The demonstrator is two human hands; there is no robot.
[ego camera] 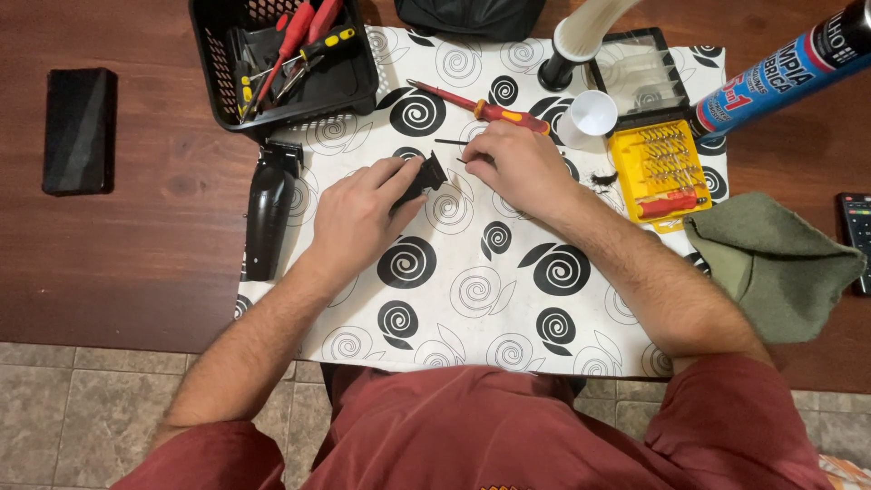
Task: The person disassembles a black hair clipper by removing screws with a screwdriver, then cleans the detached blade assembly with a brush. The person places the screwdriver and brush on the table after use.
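Observation:
My left hand rests on the spiral-patterned white cloth and grips a small black clipper part between thumb and fingers. My right hand lies just right of it, fingertips pinched on something small and dark near the part; what it is I cannot tell. A black hair clipper body lies on the cloth's left edge, beside my left hand. A red and yellow screwdriver lies just beyond my right hand.
A black basket of screwdrivers stands at the back left. A yellow bit case, white cup, spray can, brush, green rag, black phone and remote surround the work area on the wooden table.

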